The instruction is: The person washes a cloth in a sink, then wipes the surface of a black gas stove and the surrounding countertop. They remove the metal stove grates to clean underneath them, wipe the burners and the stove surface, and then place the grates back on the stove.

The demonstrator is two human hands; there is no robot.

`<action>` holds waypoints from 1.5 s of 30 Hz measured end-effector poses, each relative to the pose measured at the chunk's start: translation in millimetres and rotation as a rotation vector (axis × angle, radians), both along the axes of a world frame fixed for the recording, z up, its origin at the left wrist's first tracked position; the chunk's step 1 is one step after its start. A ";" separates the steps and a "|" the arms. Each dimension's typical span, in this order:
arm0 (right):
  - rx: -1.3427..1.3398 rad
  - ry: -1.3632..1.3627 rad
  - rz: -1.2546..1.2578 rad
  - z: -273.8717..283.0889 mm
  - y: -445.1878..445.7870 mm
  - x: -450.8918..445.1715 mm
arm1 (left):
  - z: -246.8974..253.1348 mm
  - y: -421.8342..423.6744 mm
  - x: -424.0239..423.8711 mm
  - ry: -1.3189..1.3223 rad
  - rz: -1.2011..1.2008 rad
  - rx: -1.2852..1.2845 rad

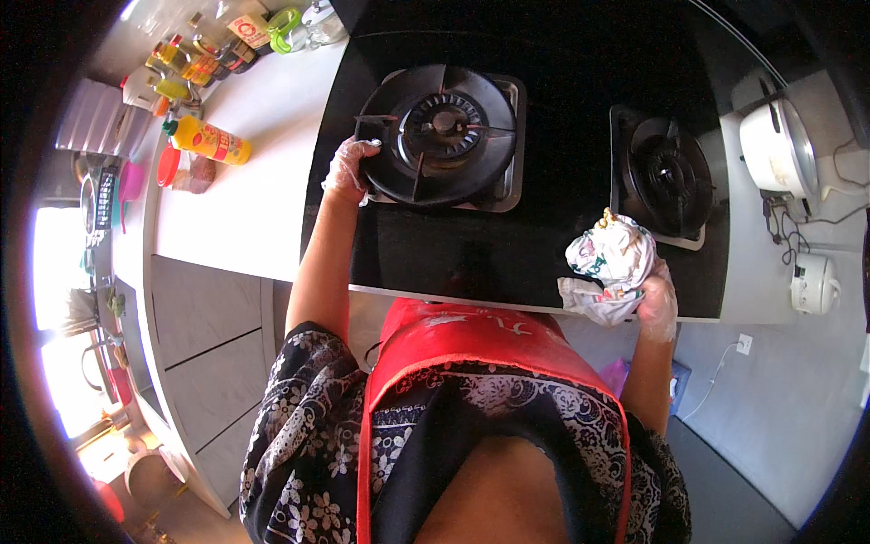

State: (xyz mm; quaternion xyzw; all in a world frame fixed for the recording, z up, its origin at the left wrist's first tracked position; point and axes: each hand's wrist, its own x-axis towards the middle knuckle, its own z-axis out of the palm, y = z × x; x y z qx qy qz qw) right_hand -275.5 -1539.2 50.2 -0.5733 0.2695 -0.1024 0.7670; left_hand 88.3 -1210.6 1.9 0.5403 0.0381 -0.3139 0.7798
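My left hand [348, 168], in a clear plastic glove, grips the left rim of a round black pan support [495, 163] on the left gas burner. That support sits off-centre over its square metal drip tray [518, 102], and the burner head [445, 123] shows through its middle. A bunched white cloth [612, 251] with coloured print is in my right hand [658, 299], which is gloved too. Cloth and hand are over the front right of the black glass cooktop [469, 251], just in front of the smaller right burner [665, 173].
On the white counter [272, 149] at left lie a yellow squeeze bottle [211, 141] and a red-lidded jar [187, 168]. Several sauce bottles [217, 44] line the back. A white electric pot [775, 146] with cords and a smaller white appliance [812, 284] stand at right.
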 end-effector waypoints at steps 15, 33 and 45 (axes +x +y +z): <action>-0.073 0.062 -0.025 -9.2 7.3 -5.2 | 2.7 -29.7 -1.1 -0.117 0.014 0.221; -0.439 0.113 0.698 -48.9 9.4 83.8 | 2.3 -19.5 23.2 -0.685 -0.220 1.379; -0.069 0.025 0.208 5.0 -1.7 24.2 | 69.5 -32.4 -9.9 -0.713 0.354 0.526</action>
